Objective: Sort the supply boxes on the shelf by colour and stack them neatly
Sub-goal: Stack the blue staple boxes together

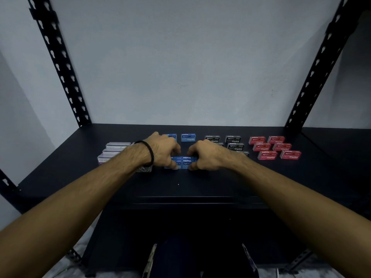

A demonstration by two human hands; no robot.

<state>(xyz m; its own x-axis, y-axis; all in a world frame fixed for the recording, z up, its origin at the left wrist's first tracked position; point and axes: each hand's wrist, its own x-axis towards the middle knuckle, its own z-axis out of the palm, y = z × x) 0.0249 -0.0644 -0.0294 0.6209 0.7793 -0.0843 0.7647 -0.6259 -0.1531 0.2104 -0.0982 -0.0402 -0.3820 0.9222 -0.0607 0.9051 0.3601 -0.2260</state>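
Head: hands [183,157] (both) grip blue boxes [184,162].

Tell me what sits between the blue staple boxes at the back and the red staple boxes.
Head view: black staple boxes lie between the blue staple boxes and red staple boxes.

Dim, bluish light; wide-angle edge distortion.
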